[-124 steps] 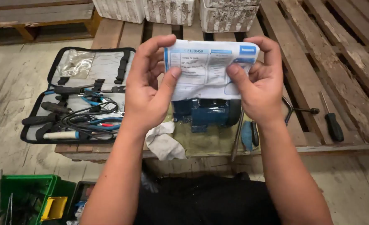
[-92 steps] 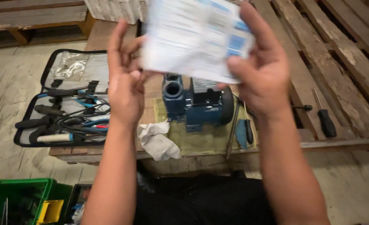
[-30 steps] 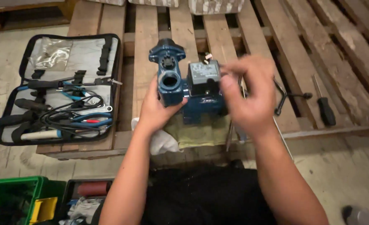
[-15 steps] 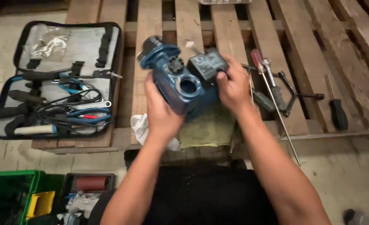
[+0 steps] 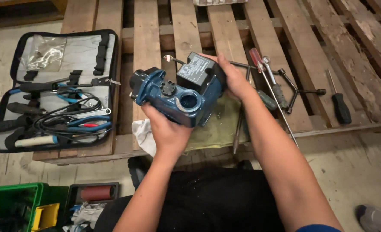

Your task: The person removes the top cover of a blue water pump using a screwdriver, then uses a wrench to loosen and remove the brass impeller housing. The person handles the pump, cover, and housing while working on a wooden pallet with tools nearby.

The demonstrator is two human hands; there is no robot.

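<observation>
Both hands (image 5: 199, 107) hide blue pump (image 5: 177, 96) underside

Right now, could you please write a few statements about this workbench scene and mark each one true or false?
1. Both hands hold the blue pump. True: the left hand is under it and the right hand is at its far end.
2. The tool case is zipped shut. False: it lies open, left of the pump.
3. A red-handled screwdriver lies on the pallet right of the pump. True.
4. The pump rests on the floor. False: it is held over a yellowish cloth.
5. A black-handled screwdriver lies far right. True.
</observation>
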